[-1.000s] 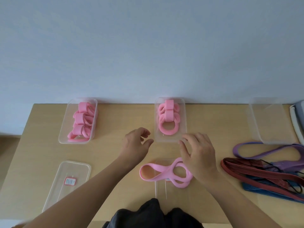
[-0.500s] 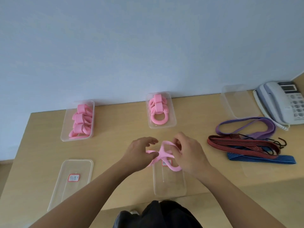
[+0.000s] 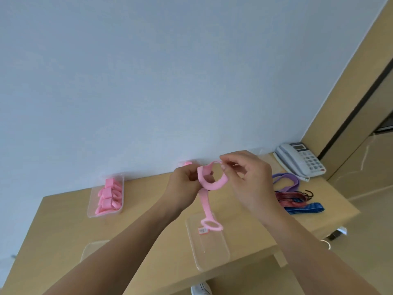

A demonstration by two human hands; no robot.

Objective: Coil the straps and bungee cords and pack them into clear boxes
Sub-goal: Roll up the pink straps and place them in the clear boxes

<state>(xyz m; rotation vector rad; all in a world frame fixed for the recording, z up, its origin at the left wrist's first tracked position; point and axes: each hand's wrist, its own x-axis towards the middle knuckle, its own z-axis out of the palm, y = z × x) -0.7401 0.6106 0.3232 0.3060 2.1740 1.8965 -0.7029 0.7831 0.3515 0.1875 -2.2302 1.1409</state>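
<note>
Flat pink elastic strap (image 3: 213,185) held above the wooden bench (image 3: 63,220), one loop formed, tail hanging over a clear plastic lid (image 3: 212,252). Grips: left hand (image 3: 182,182) pinches the loop's base, right hand (image 3: 251,179) pinches its top edge. Best wind the tail flat, untwisted, matching loop size
</note>
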